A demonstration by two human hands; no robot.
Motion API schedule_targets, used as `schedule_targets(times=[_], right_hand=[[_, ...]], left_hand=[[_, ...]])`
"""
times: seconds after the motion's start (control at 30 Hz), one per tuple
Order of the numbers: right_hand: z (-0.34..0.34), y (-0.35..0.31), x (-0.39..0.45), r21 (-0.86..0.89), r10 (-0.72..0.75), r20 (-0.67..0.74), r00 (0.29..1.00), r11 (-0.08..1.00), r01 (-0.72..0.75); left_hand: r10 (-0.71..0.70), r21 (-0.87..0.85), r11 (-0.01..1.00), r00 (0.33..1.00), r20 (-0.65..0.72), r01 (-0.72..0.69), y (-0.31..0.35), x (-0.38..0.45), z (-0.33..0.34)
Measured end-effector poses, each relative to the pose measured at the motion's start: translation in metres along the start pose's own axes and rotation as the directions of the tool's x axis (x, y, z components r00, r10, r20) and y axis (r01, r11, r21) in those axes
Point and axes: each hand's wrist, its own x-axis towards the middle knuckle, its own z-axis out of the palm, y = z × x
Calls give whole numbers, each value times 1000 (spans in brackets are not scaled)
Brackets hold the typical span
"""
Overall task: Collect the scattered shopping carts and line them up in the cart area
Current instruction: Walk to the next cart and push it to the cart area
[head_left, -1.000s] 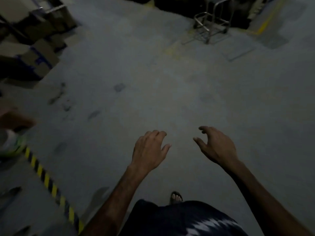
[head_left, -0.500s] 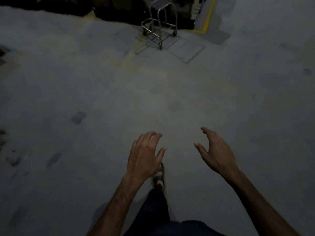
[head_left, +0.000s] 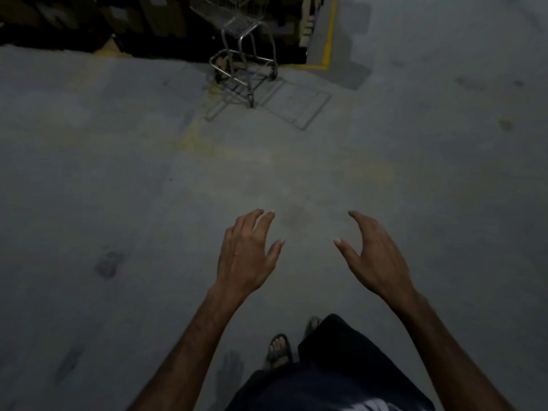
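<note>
We are looking down at a wide grey concrete floor (head_left: 118, 173) that is filling nearly the whole view, dim and marked with dark smudges and a faded yellow patch. Along the top edge a dark storage zone (head_left: 89, 22) is sitting, with what seem to be cartons, too dark to tell apart. A yellow painted line (head_left: 327, 31) is running down and turning a corner at the upper right.

At the border of that dark zone one metal shopping cart (head_left: 247, 63) is standing upright on its wheels, its wire basket partly cut off by the top of the frame and its thin shadow lying across the floor in front. It is standing alone and well apart from us; no other cart and no row of carts is showing, so we cannot tell where the cart area lies.

We are holding both arms out ahead. Our left hand (head_left: 247, 256) is hanging empty, fingers spread and loosely bent. Our right hand (head_left: 375, 256) is likewise empty, thumb and fingers wide apart in a relaxed curve. Neither is touching anything. Below them a sandalled foot (head_left: 278, 348) is planted on the floor.

We are judging the task as early for this cart: it is not yet reached or gripped, and wheeling it into line is left to do.
</note>
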Motion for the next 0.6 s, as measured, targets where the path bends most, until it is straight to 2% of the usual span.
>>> schedule_targets(times=[0.4, 0.6], right_hand=[[-23, 55, 249, 49, 102, -53, 993, 994, -100], [-63, 54, 406, 16, 11, -42, 999, 1000, -11]], left_hand=[[57, 63, 996, 990, 132, -65, -4, 260, 61], [20, 47, 999, 997, 73, -24, -1, 397, 60]])
